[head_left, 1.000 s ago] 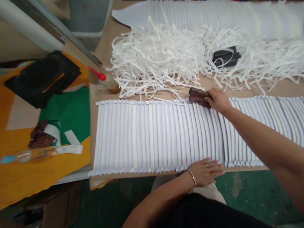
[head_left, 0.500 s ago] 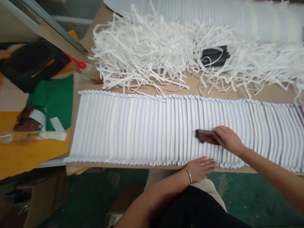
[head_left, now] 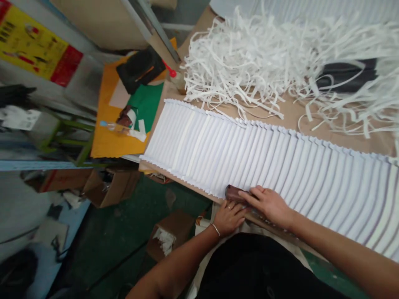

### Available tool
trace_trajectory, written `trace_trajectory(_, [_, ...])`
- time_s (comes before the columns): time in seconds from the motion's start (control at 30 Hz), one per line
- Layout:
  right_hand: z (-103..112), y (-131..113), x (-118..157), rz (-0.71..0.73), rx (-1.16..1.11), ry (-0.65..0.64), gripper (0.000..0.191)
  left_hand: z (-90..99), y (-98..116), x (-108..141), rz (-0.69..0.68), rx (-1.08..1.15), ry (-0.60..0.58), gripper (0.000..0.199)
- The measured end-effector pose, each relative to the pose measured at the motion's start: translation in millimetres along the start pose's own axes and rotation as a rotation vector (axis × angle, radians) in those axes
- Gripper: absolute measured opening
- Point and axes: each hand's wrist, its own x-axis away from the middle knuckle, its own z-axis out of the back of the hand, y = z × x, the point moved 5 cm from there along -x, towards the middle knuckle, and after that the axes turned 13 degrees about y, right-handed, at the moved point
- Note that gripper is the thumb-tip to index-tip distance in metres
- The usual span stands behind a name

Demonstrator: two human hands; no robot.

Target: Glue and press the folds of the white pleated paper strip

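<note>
A long row of overlapping white strips (head_left: 274,162) runs along the brown-covered table, a few of them cream. My right hand (head_left: 269,203) grips a dark brown block (head_left: 234,194), fingers closed over its top. That block lies against the front ends of the strips; its exact kind I cannot make out. Beside it, my left hand (head_left: 229,218) lies flat at the table's front edge with its fingers stretched out, close to the block and holding nothing. A ring and a bracelet are on the left hand and wrist.
Behind the row spreads a tangled heap of thin white strips (head_left: 243,62), with a dark bundle (head_left: 349,77) among them. A red-topped bottle (head_left: 179,81) stands at the heap's left. Green sheet material (head_left: 148,101) lies left of the table. A carton (head_left: 156,245) sits on the floor.
The view has swung left. My right hand has brought the brown block from mid-row to the front edge, nearer my left hand, which stays flat at the edge.
</note>
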Motion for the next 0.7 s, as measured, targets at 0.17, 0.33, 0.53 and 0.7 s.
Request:
trace_trajectory(0.17, [-9, 81, -40, -0.097, 0.130, 0.003, 0.054, -12.1, -5, 12, 0.009, 0.002, -0.001, 0.052])
trace_trajectory(0.33, [37, 173, -89, -0.542, 0.394, 0.176, 0.053, 7.2, 2, 6, 0.084, 0.054, 0.116, 0.052])
trace_trajectory(0.53, [-39, -16, -80, 0.286, 0.056, -0.051, 0.080, 13.8, -40, 7, 0.947, -0.163, 0.350, 0.069])
trace_trajectory(0.7, [-39, 48, -136, 0.046, 0.259, -0.033, 0.065, -8.8, -53, 1, 1.040, -0.195, 0.331, 0.078])
